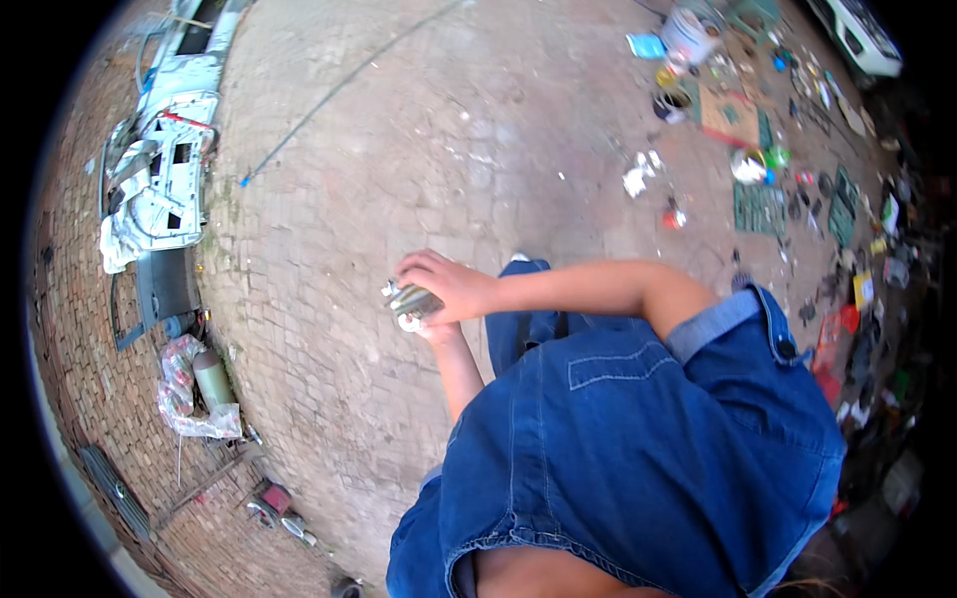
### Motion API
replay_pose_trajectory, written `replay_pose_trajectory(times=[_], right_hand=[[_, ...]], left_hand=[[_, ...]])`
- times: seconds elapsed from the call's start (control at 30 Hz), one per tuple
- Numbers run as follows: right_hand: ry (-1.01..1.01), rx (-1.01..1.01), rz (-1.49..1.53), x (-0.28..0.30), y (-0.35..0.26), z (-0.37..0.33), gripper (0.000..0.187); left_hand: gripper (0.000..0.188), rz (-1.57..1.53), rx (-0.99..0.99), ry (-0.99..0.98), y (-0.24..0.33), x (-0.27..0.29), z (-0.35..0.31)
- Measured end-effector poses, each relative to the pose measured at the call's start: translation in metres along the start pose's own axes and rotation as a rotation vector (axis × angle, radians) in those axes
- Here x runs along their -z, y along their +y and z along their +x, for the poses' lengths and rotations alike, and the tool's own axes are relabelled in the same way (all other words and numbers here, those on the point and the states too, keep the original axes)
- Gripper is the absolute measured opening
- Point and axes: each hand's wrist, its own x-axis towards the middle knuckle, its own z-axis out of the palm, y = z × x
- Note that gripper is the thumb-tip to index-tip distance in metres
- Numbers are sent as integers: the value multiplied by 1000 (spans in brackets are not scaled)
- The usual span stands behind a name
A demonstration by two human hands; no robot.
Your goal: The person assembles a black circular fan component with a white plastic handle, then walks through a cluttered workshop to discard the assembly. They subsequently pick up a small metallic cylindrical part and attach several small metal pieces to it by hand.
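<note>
I see my right hand wrapping its fingers around a shiny metal can whose long axis points toward ten o'clock.

White car door, green cylinder, white bucket, cardboard sheet

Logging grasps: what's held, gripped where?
Small shiny metal part, held between both hands: right hand on top, left hand beneath. Exact grip point hidden.
</note>
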Motion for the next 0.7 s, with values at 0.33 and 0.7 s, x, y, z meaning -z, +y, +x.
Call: replay_pose_trajectory(times=[0.33, 0.7], right_hand=[[138, -92, 13, 150, 124, 202, 59], [252, -67, -168, 385, 251, 398, 59]], left_hand=[[44, -226, 117, -169, -42, -138, 244], [39, -280, 290, -66, -151, -398, 486]])
